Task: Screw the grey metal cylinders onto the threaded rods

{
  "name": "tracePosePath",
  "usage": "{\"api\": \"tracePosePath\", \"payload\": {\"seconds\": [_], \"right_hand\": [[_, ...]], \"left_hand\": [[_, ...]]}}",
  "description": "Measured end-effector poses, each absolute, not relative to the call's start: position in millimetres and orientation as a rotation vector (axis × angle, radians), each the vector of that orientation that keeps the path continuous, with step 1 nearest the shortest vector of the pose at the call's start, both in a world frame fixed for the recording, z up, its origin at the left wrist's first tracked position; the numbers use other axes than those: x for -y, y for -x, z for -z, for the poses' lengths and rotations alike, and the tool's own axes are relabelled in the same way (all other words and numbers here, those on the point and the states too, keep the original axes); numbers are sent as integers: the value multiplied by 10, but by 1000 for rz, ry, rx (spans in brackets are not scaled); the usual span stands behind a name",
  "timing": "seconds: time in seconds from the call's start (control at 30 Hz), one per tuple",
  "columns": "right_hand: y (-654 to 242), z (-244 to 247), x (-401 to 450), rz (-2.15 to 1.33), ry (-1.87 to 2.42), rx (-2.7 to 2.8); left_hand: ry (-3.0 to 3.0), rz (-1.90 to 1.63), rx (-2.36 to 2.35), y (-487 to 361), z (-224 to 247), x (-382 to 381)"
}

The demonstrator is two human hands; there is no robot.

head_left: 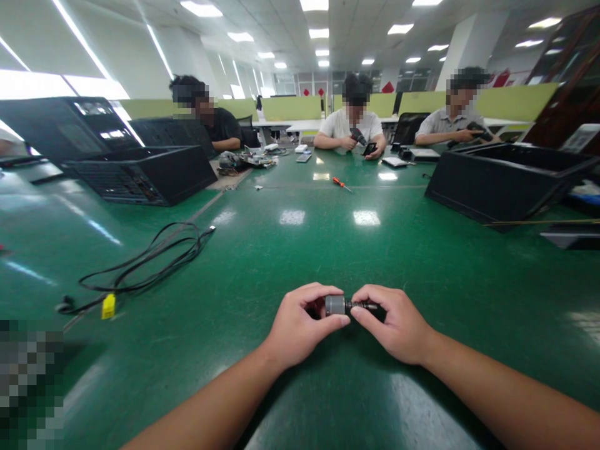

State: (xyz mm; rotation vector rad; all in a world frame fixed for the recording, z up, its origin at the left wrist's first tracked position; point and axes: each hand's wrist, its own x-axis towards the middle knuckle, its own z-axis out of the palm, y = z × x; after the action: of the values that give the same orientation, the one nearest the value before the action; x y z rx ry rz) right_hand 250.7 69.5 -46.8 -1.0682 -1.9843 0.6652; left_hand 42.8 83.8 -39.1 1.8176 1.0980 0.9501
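Note:
Low over the green table, my left hand (300, 325) grips the short grey cylinder of what looks like a hole saw (334, 305), fingers above and thumb below. From the cylinder's right side runs a thin dark shaft with a pale metal tip. My right hand (398, 324) pinches this shaft between thumb and fingers, close beside the cylinder. The tool lies about level, its tip pointing right. My fingers partly cover both the cylinder's left end and the shaft.
Black cables (154, 265) with a yellow tag (108, 306) lie left. Open black computer cases (145, 175) stand left and right (497, 181). An orange screwdriver (341, 183) lies ahead. Several people sit across; one (351, 122) holds a power drill (359, 137).

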Motion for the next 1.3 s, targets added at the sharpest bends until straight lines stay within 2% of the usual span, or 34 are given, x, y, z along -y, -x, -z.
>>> {"api": "tracePosePath", "payload": {"seconds": [1.3], "right_hand": [[-2496, 442, -680, -654, 1107, 1971]], "left_hand": [[-1790, -967, -1110, -425, 345, -830]]}}
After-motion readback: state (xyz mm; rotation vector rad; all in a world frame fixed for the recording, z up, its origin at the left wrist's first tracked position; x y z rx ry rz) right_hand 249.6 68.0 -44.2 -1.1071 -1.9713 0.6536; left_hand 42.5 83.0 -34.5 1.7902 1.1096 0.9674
